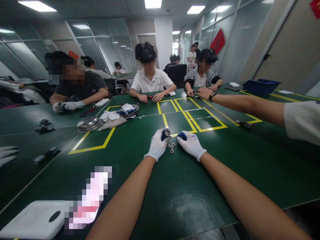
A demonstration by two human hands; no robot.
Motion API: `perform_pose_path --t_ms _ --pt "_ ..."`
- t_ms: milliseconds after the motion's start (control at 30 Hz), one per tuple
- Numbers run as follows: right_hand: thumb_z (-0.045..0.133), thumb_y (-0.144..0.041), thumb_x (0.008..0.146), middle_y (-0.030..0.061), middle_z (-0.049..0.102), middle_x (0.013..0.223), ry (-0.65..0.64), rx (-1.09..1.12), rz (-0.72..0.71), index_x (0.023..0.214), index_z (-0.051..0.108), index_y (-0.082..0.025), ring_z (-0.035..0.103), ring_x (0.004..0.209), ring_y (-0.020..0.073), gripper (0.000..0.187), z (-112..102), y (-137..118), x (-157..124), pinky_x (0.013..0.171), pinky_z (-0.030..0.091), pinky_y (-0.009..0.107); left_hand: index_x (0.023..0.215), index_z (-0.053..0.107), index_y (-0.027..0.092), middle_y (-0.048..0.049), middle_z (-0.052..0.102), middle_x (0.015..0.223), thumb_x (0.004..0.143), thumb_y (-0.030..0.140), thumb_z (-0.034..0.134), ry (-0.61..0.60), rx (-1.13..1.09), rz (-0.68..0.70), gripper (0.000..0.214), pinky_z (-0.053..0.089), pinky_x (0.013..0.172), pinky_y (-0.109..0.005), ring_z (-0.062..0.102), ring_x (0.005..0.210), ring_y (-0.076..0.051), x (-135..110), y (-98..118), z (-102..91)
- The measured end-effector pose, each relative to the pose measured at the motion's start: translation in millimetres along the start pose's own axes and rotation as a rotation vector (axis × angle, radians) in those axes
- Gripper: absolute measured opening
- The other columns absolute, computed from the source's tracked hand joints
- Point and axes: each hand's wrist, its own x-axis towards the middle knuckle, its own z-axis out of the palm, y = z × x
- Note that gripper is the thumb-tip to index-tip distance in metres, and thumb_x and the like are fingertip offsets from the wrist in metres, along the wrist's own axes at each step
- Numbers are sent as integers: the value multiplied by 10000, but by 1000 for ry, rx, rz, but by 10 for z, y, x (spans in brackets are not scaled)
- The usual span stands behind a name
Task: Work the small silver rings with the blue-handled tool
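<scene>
Both my hands wear white gloves with blue fingertips and rest on the green table [150,200]. My left hand [157,145] is closed, pinching a small round metal part [167,132] at its fingertips. My right hand [190,144] is curled, fingers down on the table; what it holds, if anything, is hidden. Between the hands lie several small metal rings [171,147] on the tabletop.
Yellow tape boxes [197,121] mark the table. Metal dishes [89,124] and cloths [112,119] lie left of centre. A white flat object [35,220] sits near left. A co-worker's bare arm [240,105] reaches across from the right. A blue bin [261,86] stands far right. Several people sit opposite.
</scene>
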Motion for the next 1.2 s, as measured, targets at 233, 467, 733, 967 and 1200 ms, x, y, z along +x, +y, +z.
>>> perform_pose_path --t_ms 233,467,733,967,1200 --pt "567 -353 926 26 678 807 -9 8 0 765 612 -210 599 770 180 220 -29 -15 -14 733 404 289 1265 633 186 -120 687 1272 873 240 707 8 14 14 403 493 1097 -466 638 1217 -279 -6 -15 20" --pt "589 -323 927 42 704 869 47 74 -49 857 668 -196 636 829 197 165 -35 -63 -41 783 443 303 1346 596 183 -124 650 1347 886 195 674 -10 24 73 467 468 1132 -452 607 1278 -271 16 16 22" --pt "524 -298 1001 79 728 1011 68 88 -216 1050 756 -208 676 959 217 253 -117 -235 -110 876 497 313 1248 642 192 -108 692 1263 895 239 678 -54 15 92 358 501 1088 -440 645 1208 -269 28 27 25" --pt "501 -352 1032 62 771 1126 35 95 -256 1247 732 -246 714 1046 227 333 -69 -250 -130 942 523 328 1257 641 192 -104 688 1267 884 186 645 -48 20 103 373 501 1094 -429 640 1214 -258 36 20 34" --pt "529 -333 1015 70 763 1212 38 -35 -279 1304 713 -243 733 1085 248 354 51 -165 -103 976 535 355 1273 636 191 -97 679 1260 868 112 605 -81 48 180 414 490 1110 -412 632 1214 -232 16 38 32"
